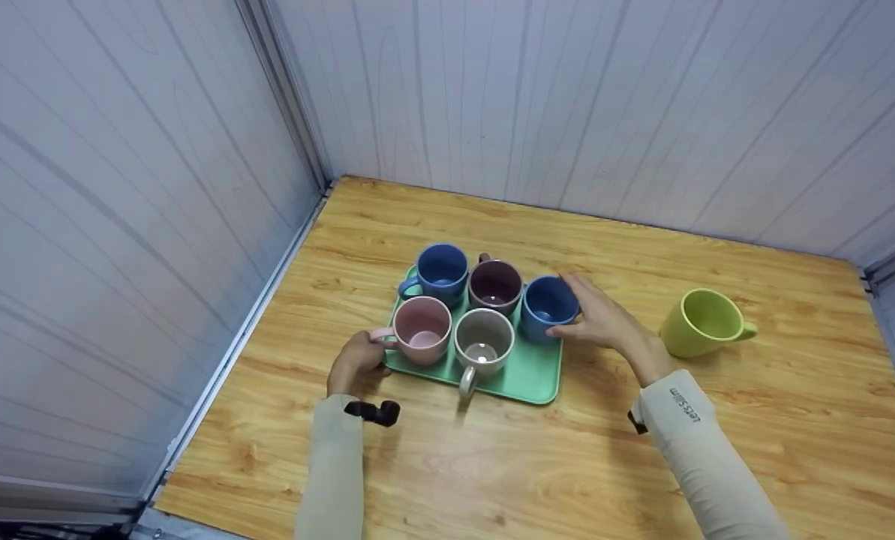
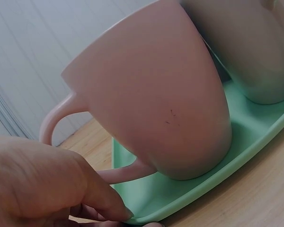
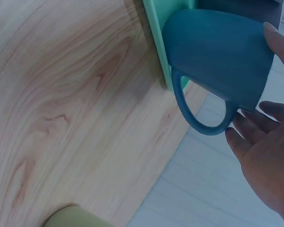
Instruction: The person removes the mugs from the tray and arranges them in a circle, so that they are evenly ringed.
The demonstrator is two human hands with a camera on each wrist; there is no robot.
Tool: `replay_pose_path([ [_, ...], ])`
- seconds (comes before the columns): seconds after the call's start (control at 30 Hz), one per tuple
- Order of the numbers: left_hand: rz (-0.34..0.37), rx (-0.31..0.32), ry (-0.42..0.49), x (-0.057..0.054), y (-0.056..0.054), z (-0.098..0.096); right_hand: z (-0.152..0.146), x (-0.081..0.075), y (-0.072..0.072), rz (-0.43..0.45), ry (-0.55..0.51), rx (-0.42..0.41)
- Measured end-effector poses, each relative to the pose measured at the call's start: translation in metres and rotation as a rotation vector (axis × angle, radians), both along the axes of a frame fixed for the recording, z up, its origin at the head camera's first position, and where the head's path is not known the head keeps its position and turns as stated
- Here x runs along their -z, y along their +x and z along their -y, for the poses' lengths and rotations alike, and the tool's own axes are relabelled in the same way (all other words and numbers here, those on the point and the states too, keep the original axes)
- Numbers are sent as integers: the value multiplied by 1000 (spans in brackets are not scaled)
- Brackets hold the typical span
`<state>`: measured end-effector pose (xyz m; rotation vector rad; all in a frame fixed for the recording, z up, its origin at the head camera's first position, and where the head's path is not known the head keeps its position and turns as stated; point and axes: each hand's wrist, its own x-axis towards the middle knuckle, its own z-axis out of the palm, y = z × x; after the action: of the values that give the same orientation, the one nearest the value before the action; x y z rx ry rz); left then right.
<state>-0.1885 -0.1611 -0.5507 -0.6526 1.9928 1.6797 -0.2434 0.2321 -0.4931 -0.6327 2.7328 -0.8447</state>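
Observation:
My left hand (image 1: 358,361) pinches the left front corner of a green tray (image 1: 533,384), beside the handle of a pink mug (image 1: 424,352). In the left wrist view a fingertip (image 2: 125,213) lies on the tray's rim, with another below it. My right hand (image 1: 605,319) grips a blue mug (image 1: 541,330) near its rim, thumb on the near side and fingers on the far side by its handle. This mug stands at the tray's right side. Also upright on the tray are a second blue mug (image 1: 447,289), a dark purple mug (image 1: 495,304) and a grey-beige mug (image 1: 485,367).
A yellow-green mug (image 1: 687,337) stands on the wooden table (image 1: 492,480), right of the right hand, its handle pointing right. White panel walls (image 1: 552,97) rise behind the table and along its left side.

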Motion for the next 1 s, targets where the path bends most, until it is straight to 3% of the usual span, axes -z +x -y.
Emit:
replay_pose_path([
  [0.23, -4, 0, 11, 0, -1, 1, 2, 5, -4, 46, -32, 31],
  [0.5, -31, 112, -132, -1, -3, 4, 6, 3, -5, 33, 31, 43],
  [0.73, -35, 106, -141, 0, -5, 2, 6, 5, -4, 22, 31, 45],
  [1.0, -28, 71, -126, 2, -5, 0, 5, 15, 0, -61, -119, 64],
])
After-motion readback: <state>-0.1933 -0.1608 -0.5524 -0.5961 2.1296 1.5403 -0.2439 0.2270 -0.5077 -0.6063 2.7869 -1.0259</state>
